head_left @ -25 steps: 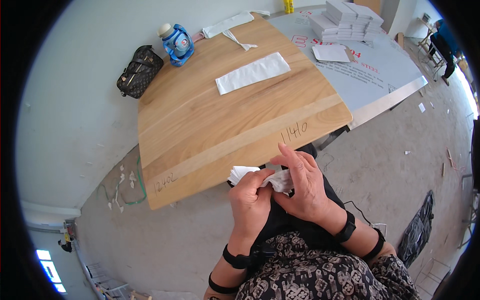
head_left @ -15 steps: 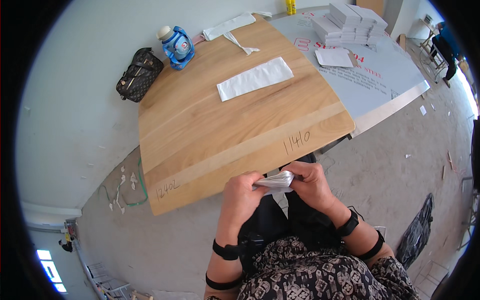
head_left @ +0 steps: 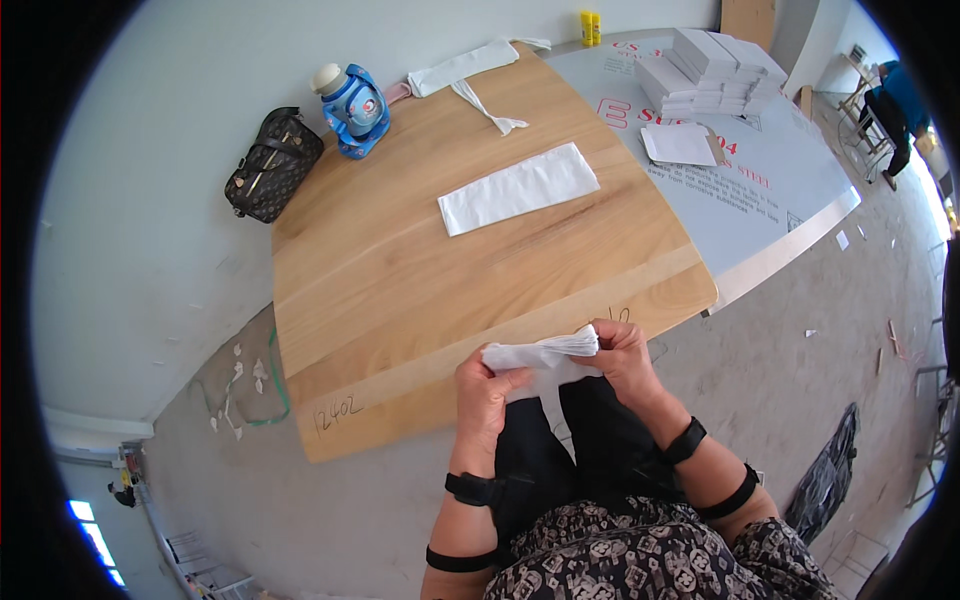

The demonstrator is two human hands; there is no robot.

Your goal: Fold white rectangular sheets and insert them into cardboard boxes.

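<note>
Along the near, six o'clock edge of the wooden counter [head_left: 390,300], a white layered bundle [head_left: 535,362] spans between the left hand [head_left: 487,390], pinching its nine o'clock end, and the right hand [head_left: 625,362], pinching its three o'clock end. Its long axis runs nearly nine to three, the fanned layers tilting slightly toward two. Toward twelve lies a flat white strip [head_left: 518,189].

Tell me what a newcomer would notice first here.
Probably the bunched white material, held between the left hand and right hand at the near edge of the wooden table. Next, the flat white piece lying farther back on it, then the blue bottle at upper left and white stacks at upper right.
</note>
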